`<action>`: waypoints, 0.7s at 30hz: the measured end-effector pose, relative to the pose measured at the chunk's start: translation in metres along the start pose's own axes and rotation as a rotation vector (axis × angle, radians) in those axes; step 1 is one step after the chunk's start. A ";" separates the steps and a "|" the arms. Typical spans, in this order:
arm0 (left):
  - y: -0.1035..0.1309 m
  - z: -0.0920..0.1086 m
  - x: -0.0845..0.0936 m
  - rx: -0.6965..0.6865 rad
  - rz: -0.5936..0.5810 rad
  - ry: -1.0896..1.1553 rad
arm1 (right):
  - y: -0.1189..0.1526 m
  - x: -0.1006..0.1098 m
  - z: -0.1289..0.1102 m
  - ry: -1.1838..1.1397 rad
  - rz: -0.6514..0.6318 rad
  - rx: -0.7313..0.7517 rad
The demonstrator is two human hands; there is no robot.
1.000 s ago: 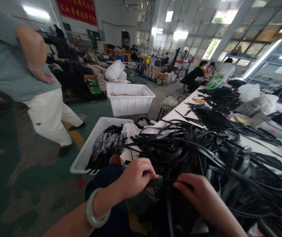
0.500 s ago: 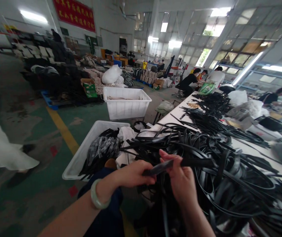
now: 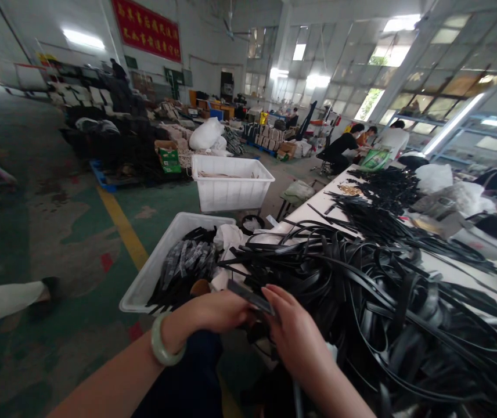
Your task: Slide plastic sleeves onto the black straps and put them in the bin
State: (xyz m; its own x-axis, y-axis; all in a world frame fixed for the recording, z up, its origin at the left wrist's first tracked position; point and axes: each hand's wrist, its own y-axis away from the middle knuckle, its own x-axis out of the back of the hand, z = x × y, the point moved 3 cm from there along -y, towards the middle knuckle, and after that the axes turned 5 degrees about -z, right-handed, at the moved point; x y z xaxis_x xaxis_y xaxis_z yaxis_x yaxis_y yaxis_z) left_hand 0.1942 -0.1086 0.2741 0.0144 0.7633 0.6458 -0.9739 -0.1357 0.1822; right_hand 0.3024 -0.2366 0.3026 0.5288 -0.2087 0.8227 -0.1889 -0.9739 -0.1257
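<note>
1. Your strap [image 3: 248, 295] is a flat, narrow, dark strip with straight sides; its upper face shows a dull grey sheen
2. You have it raised near the near left corner of the white table [image 3: 434, 264], slanting, with one end up to the left and the other dipping under your right hand
3. Your left hand [image 3: 226, 312] is curled around it, fingers grasping from below, and the strap's upper end sticks out above the knuckles
4. Your right hand [image 3: 294, 331] grips the lower end, fingers laid over it; the thumb seems tucked behind, though blur and shadow make that hard to judge
5. Just beyond your hands, a tangled heap of glossy black straps [image 3: 339, 273] covers the table's near end
6. Off the table's left edge stands a white tub [image 3: 146, 270] holding black and grey strips [image 3: 187, 261]
</note>
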 end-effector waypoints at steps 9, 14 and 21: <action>0.047 -0.013 -0.006 0.199 0.080 -0.098 | 0.004 -0.013 0.016 0.352 -0.393 -0.074; 0.049 0.002 -0.019 -0.098 0.106 -0.091 | 0.004 -0.020 0.011 0.275 -0.392 -0.004; 0.046 0.001 -0.016 -0.034 0.071 -0.206 | 0.022 -0.012 0.027 0.270 -0.353 -0.005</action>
State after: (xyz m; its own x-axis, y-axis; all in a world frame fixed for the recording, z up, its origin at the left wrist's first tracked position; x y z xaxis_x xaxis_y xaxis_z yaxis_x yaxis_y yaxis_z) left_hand 0.1494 -0.1279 0.2730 -0.0113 0.6067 0.7949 -0.9812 -0.1599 0.1080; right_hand 0.3143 -0.2580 0.2748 0.3269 0.1677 0.9301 -0.0399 -0.9808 0.1908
